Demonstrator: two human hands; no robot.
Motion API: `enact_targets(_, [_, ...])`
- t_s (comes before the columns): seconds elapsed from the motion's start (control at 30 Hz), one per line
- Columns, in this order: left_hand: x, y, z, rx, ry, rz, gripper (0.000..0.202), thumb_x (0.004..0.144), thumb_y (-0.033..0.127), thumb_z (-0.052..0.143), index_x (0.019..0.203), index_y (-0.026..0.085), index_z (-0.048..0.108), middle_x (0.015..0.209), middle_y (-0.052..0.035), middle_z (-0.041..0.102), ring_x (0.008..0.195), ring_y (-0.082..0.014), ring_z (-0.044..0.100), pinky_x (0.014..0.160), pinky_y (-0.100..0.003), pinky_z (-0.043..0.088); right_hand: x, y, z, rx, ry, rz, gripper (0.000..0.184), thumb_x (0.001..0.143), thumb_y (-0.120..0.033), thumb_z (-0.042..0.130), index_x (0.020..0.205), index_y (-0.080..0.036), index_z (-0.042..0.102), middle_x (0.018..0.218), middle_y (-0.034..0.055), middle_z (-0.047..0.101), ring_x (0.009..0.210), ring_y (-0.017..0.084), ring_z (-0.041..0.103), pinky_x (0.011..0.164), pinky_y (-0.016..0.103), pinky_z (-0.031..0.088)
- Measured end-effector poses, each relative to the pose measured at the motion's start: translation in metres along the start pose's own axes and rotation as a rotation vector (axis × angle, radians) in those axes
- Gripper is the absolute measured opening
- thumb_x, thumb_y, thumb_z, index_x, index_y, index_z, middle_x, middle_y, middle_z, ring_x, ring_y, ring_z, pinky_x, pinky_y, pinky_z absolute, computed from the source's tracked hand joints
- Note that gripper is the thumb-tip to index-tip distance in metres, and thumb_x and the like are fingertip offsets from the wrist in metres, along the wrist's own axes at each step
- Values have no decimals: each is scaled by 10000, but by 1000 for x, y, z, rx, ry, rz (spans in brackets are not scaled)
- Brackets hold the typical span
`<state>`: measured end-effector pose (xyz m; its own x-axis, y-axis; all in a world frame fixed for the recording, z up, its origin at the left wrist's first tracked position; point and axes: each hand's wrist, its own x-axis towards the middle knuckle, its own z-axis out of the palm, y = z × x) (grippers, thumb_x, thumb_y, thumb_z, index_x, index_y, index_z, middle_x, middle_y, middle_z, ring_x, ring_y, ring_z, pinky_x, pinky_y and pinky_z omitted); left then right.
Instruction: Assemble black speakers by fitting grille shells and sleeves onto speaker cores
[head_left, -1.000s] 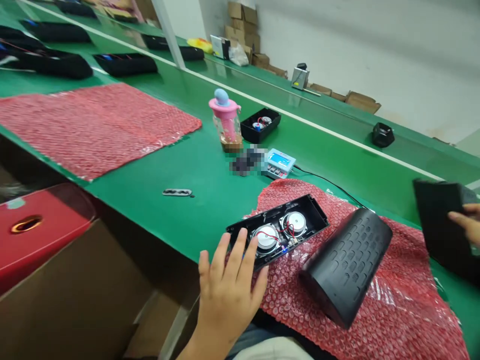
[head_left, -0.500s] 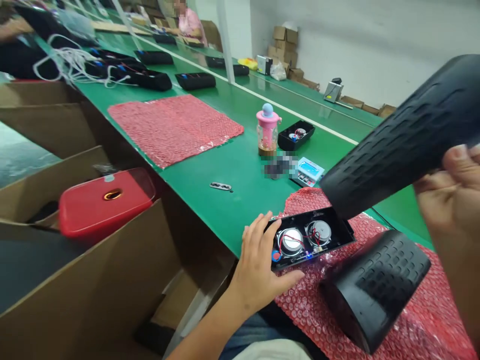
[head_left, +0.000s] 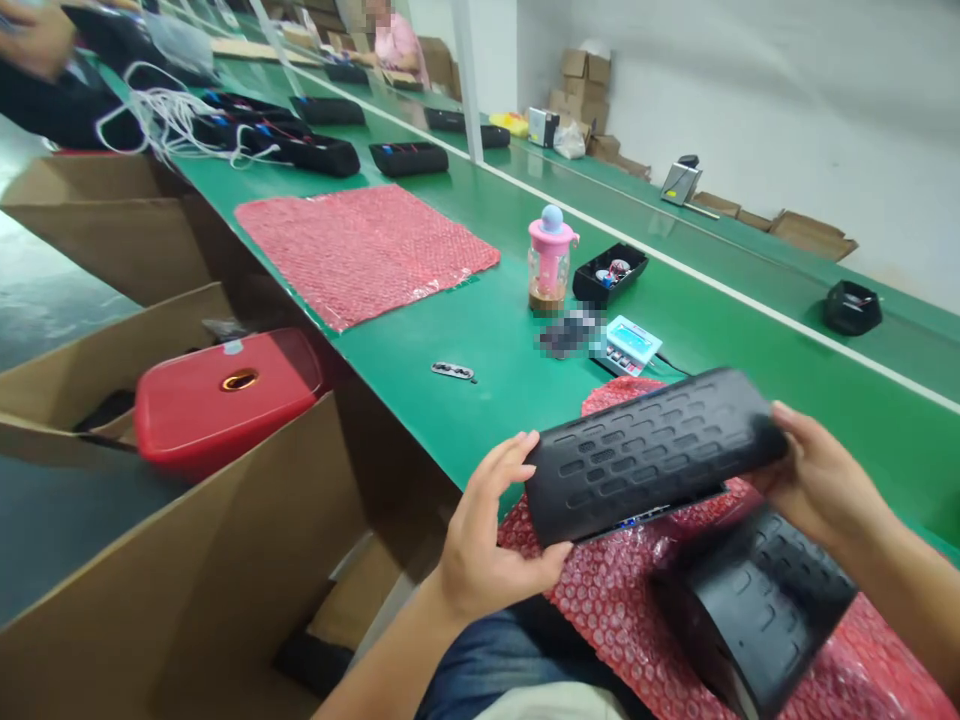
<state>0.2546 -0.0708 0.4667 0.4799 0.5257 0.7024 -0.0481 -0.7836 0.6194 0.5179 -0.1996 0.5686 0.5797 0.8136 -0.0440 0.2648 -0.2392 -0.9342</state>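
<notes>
A black speaker cover (head_left: 652, 450) with a raised brick pattern lies over the open speaker housing (head_left: 675, 505), whose lower edge shows blue lights. My left hand (head_left: 495, 540) grips the left end of the two, thumb below and fingers above. At the other end, my right hand (head_left: 817, 470) holds the cover, some of its fingers hidden behind it. The speaker drivers inside are out of sight under the cover. Just below, a second black patterned speaker shell (head_left: 765, 600) rests on red bubble wrap (head_left: 607, 600).
Further along the green table (head_left: 390, 380) are a small grey oval plate (head_left: 452, 371), a pink-lidded bottle (head_left: 550, 260), a light-blue device (head_left: 631, 343) and an open speaker housing (head_left: 609, 275). Cardboard boxes and a red container (head_left: 225, 400) stand at the left. A co-worker (head_left: 397, 45) sits at the back.
My right hand has brought the raised cover down and left onto the open housing, hiding the drivers. My left hand stays at the housing's left end. The view has shifted slightly.
</notes>
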Motion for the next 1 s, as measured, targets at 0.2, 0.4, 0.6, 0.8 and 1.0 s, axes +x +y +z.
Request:
enact_targets(0.2, [-2,0,2,154,-85,42,618,680,275,681,1218,181,390,1233,-182,538,1178,-322,508,954,-520,458,17,34,-12,-234,-147,27,358,769,-538,568,729,-185,615,671,33,612,601,188,561,569,302,484])
enact_targets(0.4, [-16,-14,3,144,-215,-86,822,754,471,628,1419,164,255,1393,-215,363,1278,-362,394,1011,-544,388,10,36,-11,-380,-212,-45,313,793,-482,569,712,-188,643,699,23,608,690,208,551,658,324,454])
enact_targets(0.6, [-18,-23,9,13,-275,-185,837,749,484,627,1429,186,241,1417,-199,348,1296,-370,375,1054,-560,328,5,39,-20,-475,-242,-55,305,823,-453,526,736,-191,656,667,12,600,663,207,550,660,337,454])
enact_targets(0.8, [-12,-26,3,-32,-303,-165,813,705,406,680,1387,182,300,1368,-209,385,1263,-376,416,1025,-556,363,6,43,-23,-448,-238,-26,290,798,-442,559,688,-189,648,658,6,603,629,193,542,646,329,438])
enact_targets(1.0, [-11,-25,2,-77,-278,-183,815,710,447,685,1381,175,310,1354,-223,388,1253,-380,429,995,-549,402,7,45,-22,-448,-260,-54,289,815,-443,571,679,-203,656,624,12,613,589,180,532,583,300,419])
